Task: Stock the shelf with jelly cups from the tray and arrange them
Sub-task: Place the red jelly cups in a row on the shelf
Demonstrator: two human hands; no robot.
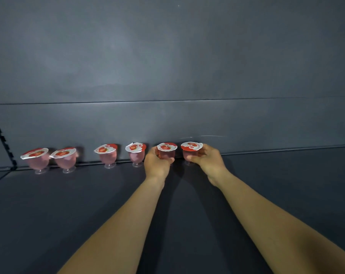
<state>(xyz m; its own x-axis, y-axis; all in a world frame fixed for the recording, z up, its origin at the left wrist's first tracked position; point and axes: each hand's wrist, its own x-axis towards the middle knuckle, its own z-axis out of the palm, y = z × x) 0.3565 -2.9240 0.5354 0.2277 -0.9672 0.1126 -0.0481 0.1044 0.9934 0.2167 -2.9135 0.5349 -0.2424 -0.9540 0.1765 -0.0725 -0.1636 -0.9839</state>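
Left hand (157,163) gripped 1 jelly cup (167,151), right hand (206,160) another (191,150), both at centre frame by the shelf (68,204) back wall; cups looked light, thin-walled, crushable; best held around the bowl below the foil lid.

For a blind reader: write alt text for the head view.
Two bare hands each hold a pink jelly cup at the back of a dark shelf: left hand, right hand. Four more cups stand in a row to the left, against the back wall.
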